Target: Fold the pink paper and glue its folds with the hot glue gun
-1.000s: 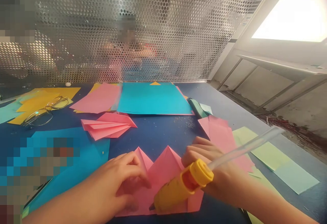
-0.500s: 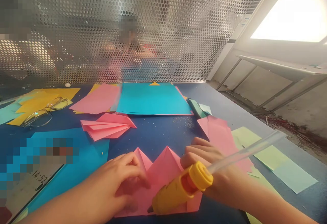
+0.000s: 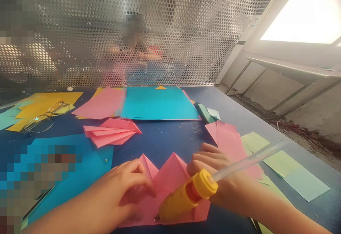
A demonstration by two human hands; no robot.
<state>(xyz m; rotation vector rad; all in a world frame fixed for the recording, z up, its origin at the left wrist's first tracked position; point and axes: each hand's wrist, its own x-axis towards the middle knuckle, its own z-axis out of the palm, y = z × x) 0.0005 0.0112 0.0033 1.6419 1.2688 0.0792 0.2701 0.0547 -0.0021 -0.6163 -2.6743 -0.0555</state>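
Observation:
A folded pink paper [image 3: 170, 177] with two pointed peaks lies at the near edge of the table. My left hand [image 3: 130, 184] rests on its left part, fingers curved and apart, holding nothing. My right hand [image 3: 215, 177] is closed around a yellow glue gun [image 3: 181, 198], whose handle side is hidden behind the body. A clear glue stick [image 3: 247, 159] juts from the back of the gun. The dark nozzle tip is at the paper's lower middle, close to its bottom edge.
A blue sheet [image 3: 160, 102] lies at the back, below a perforated metal screen [image 3: 170, 31]. Folded pink paper [image 3: 112, 132], glasses [image 3: 39, 122] and yellow paper are on the left. Pink pieces [image 3: 229, 138], green paper [image 3: 282, 163] and a dark green tool [image 3: 204, 113] are on the right.
The glue gun has shifted slightly left and its back end has dropped a little. The nozzle tip stays low on the pink paper. My left hand has hardly moved.

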